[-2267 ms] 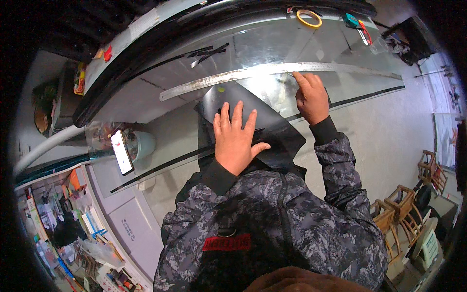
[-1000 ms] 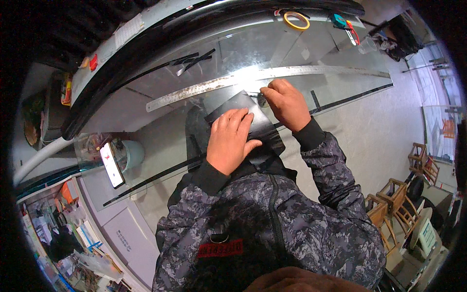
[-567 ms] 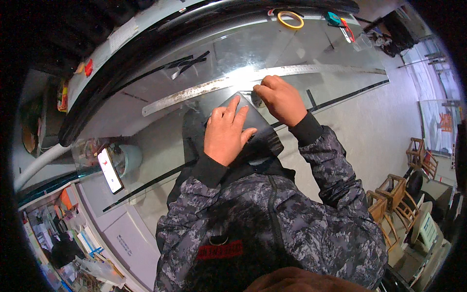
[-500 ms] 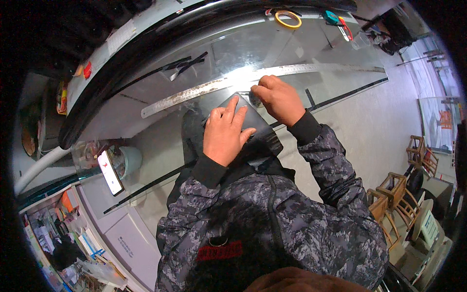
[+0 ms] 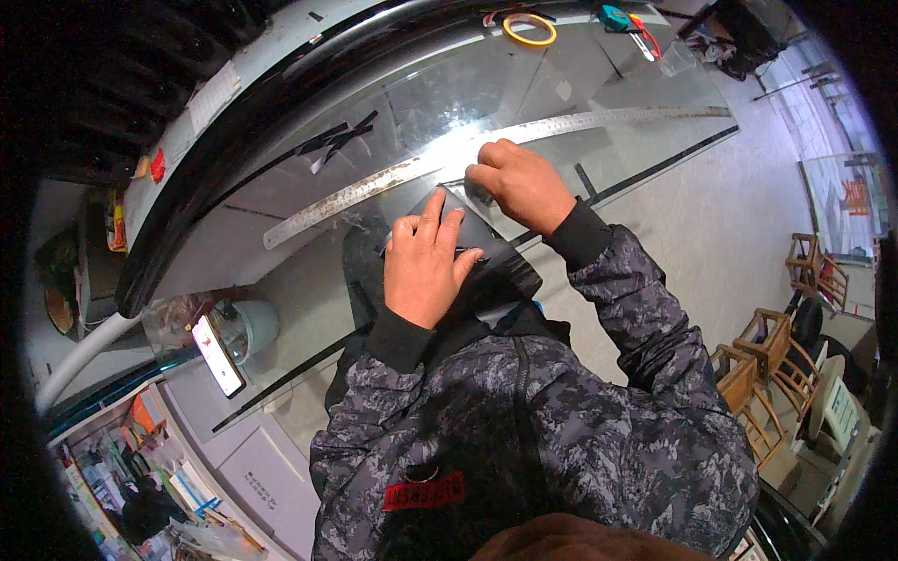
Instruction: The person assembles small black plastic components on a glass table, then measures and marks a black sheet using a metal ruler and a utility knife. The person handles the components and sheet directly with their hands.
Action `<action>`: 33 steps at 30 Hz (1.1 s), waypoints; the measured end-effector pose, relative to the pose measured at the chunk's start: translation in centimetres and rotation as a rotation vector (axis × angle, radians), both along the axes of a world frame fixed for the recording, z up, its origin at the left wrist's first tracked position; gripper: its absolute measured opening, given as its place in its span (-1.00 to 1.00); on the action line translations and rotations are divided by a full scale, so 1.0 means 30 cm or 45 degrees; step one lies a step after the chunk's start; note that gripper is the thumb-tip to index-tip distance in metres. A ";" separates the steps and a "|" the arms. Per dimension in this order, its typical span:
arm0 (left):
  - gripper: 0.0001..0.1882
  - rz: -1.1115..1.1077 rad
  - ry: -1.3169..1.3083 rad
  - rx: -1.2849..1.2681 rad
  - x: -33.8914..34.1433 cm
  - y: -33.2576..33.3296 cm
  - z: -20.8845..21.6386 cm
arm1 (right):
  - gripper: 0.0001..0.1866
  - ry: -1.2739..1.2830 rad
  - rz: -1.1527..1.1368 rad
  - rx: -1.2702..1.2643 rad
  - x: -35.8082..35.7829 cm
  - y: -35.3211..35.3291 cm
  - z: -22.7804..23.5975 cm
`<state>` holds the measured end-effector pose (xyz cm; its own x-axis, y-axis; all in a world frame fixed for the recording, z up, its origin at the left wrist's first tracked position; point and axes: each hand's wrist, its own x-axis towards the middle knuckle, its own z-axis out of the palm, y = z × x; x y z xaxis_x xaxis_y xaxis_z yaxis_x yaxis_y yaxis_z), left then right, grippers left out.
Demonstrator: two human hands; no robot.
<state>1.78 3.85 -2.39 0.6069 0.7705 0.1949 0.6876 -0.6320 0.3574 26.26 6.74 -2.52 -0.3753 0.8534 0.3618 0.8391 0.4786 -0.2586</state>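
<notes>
Hands closing in on the ruler (image 5: 486,150)
Right hand (image 5: 520,182) slid back along it, fist pinching something small; left hand (image 5: 426,266) stays flat, holding nothing, on the dark sheet (image 5: 486,266).

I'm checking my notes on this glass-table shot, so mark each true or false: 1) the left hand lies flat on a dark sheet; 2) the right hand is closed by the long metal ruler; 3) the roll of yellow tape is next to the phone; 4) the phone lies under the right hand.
1) True: the left hand lies flat, fingers spread, on the dark sheet.
2) True: the right hand is closed, beside the long metal ruler.
3) False: the roll of yellow tape lies at the far edge of the glass table, far from the phone.
4) False: the phone stands apart, off to the left, near no hand.
</notes>
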 end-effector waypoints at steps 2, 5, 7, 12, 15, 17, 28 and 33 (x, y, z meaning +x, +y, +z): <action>-0.35 0.003 0.006 0.003 0.001 -0.001 0.001 | -0.81 0.016 0.014 -0.006 0.003 0.001 0.001; -0.35 0.002 0.019 0.014 0.003 0.000 0.002 | -0.82 -0.005 0.010 -0.018 0.003 0.003 0.003; -0.36 0.004 0.023 0.006 0.005 0.000 0.004 | -0.82 -0.029 0.011 -0.016 0.003 0.005 0.005; -0.36 0.004 0.019 -0.009 0.002 -0.001 0.007 | -0.82 -0.050 0.029 0.001 0.004 0.005 0.007; -0.35 0.004 0.018 -0.002 0.003 0.000 0.005 | -0.83 -0.055 0.025 -0.016 0.002 0.006 0.007; -0.35 0.002 0.007 0.003 0.004 0.000 0.004 | -0.83 -0.040 0.029 -0.005 0.004 0.003 0.007; -0.37 0.002 -0.015 0.046 0.003 0.001 0.002 | -0.90 -0.011 0.015 0.003 -0.003 0.005 -0.001; -0.36 -0.001 -0.019 0.053 0.002 0.002 0.000 | -0.90 -0.006 0.009 0.021 -0.006 0.002 -0.002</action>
